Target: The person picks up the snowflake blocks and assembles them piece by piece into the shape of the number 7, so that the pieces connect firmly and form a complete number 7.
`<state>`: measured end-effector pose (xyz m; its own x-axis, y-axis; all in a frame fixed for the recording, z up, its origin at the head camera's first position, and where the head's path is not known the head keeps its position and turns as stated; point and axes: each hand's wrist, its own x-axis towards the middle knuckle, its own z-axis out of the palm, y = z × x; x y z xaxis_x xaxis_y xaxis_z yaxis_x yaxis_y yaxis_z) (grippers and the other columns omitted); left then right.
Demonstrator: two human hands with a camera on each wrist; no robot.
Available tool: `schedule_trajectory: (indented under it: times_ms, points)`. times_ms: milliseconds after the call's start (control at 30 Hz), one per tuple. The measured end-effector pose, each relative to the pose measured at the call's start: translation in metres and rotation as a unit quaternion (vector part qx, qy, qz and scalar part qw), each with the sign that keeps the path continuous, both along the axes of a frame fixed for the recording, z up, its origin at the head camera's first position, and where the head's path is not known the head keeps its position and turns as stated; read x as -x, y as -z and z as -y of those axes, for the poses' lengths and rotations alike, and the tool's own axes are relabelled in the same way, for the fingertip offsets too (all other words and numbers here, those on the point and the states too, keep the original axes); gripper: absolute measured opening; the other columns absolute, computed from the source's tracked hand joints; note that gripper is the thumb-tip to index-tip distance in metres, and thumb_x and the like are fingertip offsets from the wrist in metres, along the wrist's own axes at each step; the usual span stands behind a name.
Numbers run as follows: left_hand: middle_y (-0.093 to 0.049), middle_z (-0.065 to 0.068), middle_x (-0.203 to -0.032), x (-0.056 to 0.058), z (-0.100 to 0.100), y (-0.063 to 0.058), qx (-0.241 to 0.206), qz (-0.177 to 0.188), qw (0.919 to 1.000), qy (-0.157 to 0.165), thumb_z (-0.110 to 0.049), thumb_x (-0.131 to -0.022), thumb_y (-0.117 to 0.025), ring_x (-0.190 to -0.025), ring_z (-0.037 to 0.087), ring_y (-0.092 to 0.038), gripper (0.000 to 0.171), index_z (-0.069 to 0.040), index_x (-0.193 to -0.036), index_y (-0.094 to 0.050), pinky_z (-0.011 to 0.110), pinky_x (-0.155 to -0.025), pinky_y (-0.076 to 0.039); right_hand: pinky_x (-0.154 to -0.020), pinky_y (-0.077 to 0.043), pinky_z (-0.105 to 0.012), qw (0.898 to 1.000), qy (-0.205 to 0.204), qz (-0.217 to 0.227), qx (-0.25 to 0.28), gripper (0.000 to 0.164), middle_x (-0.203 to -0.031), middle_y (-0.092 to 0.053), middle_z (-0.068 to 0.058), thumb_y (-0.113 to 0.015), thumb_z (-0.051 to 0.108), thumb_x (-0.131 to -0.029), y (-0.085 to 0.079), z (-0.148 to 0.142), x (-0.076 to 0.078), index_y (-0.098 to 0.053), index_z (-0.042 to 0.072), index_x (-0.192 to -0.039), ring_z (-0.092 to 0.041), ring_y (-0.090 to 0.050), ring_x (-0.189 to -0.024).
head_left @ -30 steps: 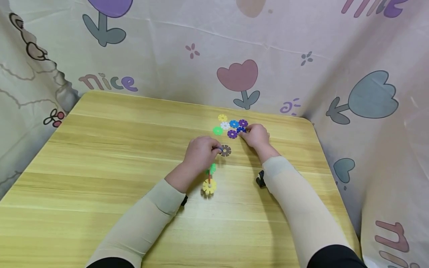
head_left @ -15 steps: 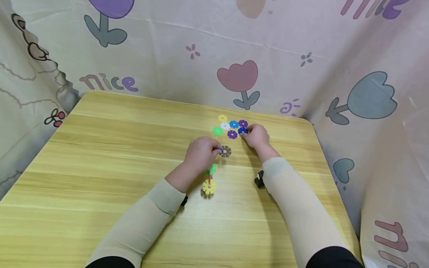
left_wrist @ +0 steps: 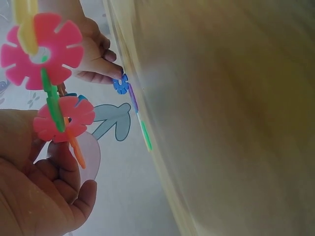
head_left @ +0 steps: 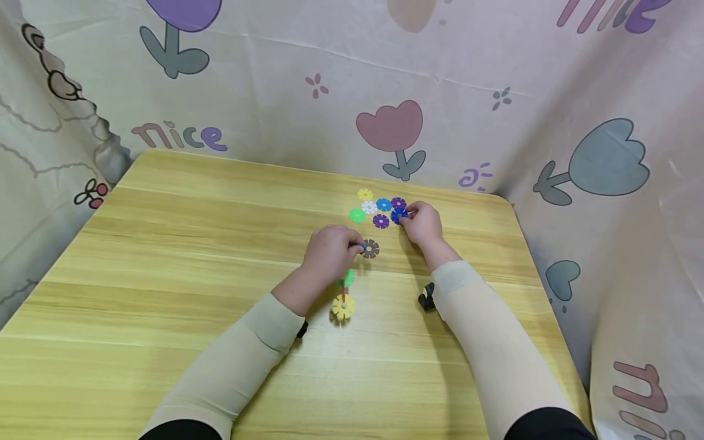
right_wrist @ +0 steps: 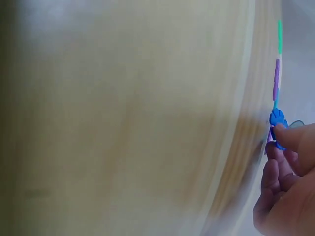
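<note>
My left hand (head_left: pixel 332 249) holds a chain of interlocked notched plastic discs above the middle of the table. In the left wrist view its fingers are at a pink disc (left_wrist: pixel 74 116) of that chain, with green, orange and yellow discs linked on. A yellow disc (head_left: pixel 343 307) hangs at the chain's near end, and a grey-brown disc (head_left: pixel 370 249) shows by the left fingertips. My right hand (head_left: pixel 425 224) pinches a dark blue disc (right_wrist: pixel 278 118) between thumb and fingers at the loose discs. The blue disc is tilted up, its edge partly behind the thumb.
Loose discs lie flat near the far table edge: yellow (head_left: pixel 365 194), white (head_left: pixel 369 206), light green (head_left: pixel 357 215), light blue (head_left: pixel 384 205) and two purple ones, one a purple disc (head_left: pixel 381 221). A printed cloth (head_left: pixel 264 91) hangs behind the wooden table (head_left: pixel 192 244).
My right hand has drawn the dark blue disc slightly to the right and tipped it up. The left hand and its chain have stayed nearly still.
</note>
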<state>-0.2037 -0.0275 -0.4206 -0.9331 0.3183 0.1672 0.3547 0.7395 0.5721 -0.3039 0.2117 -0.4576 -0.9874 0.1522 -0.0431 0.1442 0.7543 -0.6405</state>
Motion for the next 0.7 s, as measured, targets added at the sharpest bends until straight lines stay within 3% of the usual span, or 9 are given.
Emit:
schedule_trajectory:
  times_ms: [133,300,567,700]
  points:
    - [-0.078,-0.001,-0.107,0.002,0.000,0.000,0.002,0.005,1.0000,0.001,-0.021,-0.101,-0.075,-0.103,0.024,-0.070,0.011,-0.016,-0.104,-0.084,0.049,-0.103,-0.049,-0.089,-0.053,-0.042,0.999,0.004,-0.011,0.035,0.020,-0.108,-0.065,-0.015,-0.067,0.007,-0.104,-0.001,-0.001,-0.002,-0.067,0.000,-0.122,-0.029,-0.060,-0.098]
    - [-0.078,-0.001,-0.108,0.004,0.001,0.000,0.002,0.015,0.9999,0.000,-0.021,-0.102,-0.074,-0.104,0.024,-0.070,0.012,-0.016,-0.105,-0.084,0.050,-0.104,-0.048,-0.083,-0.053,-0.036,0.996,0.004,-0.020,0.083,0.021,-0.110,-0.064,-0.014,-0.066,0.006,-0.104,-0.004,0.000,-0.009,-0.069,0.001,-0.124,-0.027,-0.058,-0.098]
    - [-0.078,-0.001,-0.107,0.008,0.003,-0.004,0.001,0.026,0.9996,-0.005,-0.021,-0.102,-0.073,-0.104,0.024,-0.071,0.012,-0.015,-0.104,-0.083,0.050,-0.104,-0.048,-0.095,-0.055,-0.040,0.990,-0.032,-0.046,0.126,0.024,-0.112,-0.068,-0.017,-0.070,0.003,-0.101,-0.011,0.002,-0.024,-0.071,-0.004,-0.123,-0.029,-0.062,-0.105]
    - [-0.078,-0.001,-0.105,0.010,0.004,-0.006,-0.006,0.033,0.9994,-0.008,-0.021,-0.103,-0.073,-0.101,0.023,-0.072,0.012,-0.015,-0.104,-0.083,0.051,-0.103,-0.047,-0.090,-0.055,-0.035,0.986,-0.052,-0.060,0.146,0.021,-0.106,-0.068,-0.015,-0.072,0.002,-0.099,-0.014,0.005,-0.037,-0.072,-0.003,-0.119,-0.026,-0.062,-0.099]
